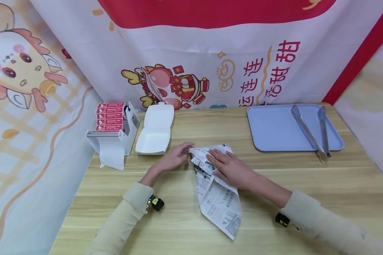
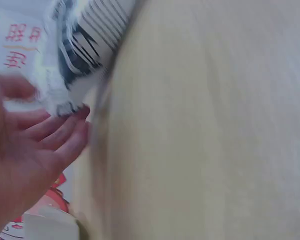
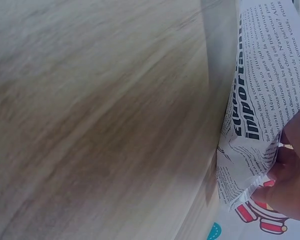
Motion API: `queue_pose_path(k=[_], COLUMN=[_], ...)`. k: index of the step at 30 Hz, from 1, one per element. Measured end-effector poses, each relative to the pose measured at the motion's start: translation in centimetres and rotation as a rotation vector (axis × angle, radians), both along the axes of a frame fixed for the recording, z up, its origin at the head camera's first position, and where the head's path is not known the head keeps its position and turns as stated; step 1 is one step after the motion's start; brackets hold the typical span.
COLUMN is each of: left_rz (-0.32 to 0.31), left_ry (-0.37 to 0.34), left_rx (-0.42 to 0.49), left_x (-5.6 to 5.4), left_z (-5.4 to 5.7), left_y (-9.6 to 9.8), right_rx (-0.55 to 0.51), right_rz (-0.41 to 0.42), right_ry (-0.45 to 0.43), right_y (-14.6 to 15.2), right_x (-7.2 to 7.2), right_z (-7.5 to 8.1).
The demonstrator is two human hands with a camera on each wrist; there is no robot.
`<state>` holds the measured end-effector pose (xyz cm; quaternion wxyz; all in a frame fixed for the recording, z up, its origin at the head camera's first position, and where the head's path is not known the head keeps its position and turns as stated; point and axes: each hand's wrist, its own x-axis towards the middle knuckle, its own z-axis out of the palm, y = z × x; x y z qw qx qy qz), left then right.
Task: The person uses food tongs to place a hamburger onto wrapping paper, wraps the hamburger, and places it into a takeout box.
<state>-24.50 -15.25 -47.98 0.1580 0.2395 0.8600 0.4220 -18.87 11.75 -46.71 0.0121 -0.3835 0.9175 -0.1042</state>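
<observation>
Printed fabric panels (image 1: 185,42) enclosed the rear and sides of a wood-grain table (image 1: 166,226). Folded newsprint paper (image 1: 221,205) was located near the table's center, with one pointed corner directed toward the person. The right hand (image 1: 234,171) rested on the paper's upper section, fingers extended across it. The left hand (image 1: 175,157) was relaxed, fingers loosely extended at the paper's upper left end; firm contact could not be confirmed. A hinged white box (image 1: 154,140) stood left of the paper, beside a dispenser (image 1: 129,129) carrying red labels (image 1: 110,117). At right, a blue tray (image 1: 271,131) supported metal tongs (image 1: 306,131), which projected past its front rim.
</observation>
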Motion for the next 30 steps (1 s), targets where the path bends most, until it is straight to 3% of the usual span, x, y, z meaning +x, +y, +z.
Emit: queue_pose_path(k=[1, 7, 9, 11, 14, 17, 21, 23, 26, 30], left_rz=[0.016, 0.106, 0.112, 0.091, 0.034, -0.002, -0.001, 0.002, 0.003, -0.008], left_ry=[0.015, 0.262, 0.307, 0.308, 0.274, 0.155, -0.026, -0.066, 0.032, 0.331], left_rx=[-0.001, -0.170, -0.205, -0.224, -0.205, -0.112, 0.020, 0.047, -0.023, -0.246], left_x=[-0.3, -1.3, -1.4, -1.5, -1.6, -1.7, -1.6, -1.6, -1.5, -1.1], left_z=[-0.3, -1.8, -1.7, -1.3, -0.7, -0.5, -0.6, -0.6, -0.6, -0.3], left_y=[0.0, 0.8, 0.9, 0.9, 0.8, 0.3, -0.4, -0.5, -0.4, 0.0], right_rx=[0.002, 0.019, 0.023, 0.028, 0.028, 0.030, 0.023, 0.017, 0.016, 0.026], right_rz=[0.001, 0.016, 0.025, 0.033, 0.044, 0.054, 0.074, 0.086, 0.109, 0.126], right_ry=[-0.004, -0.020, -0.011, 0.007, 0.025, 0.022, 0.010, 0.010, 0.023, 0.019], right_y=[0.0, 0.0, 0.0, 0.1, 0.2, 0.4, 0.5, 0.6, 0.8, 1.0], right_x=[0.0, 0.1, 0.2, 0.2, 0.1, 0.0, -0.2, -0.3, -0.5, -0.6], right_z=[0.0, 0.0, 0.0, -0.1, 0.0, -0.1, -0.1, -0.1, -0.1, 0.2])
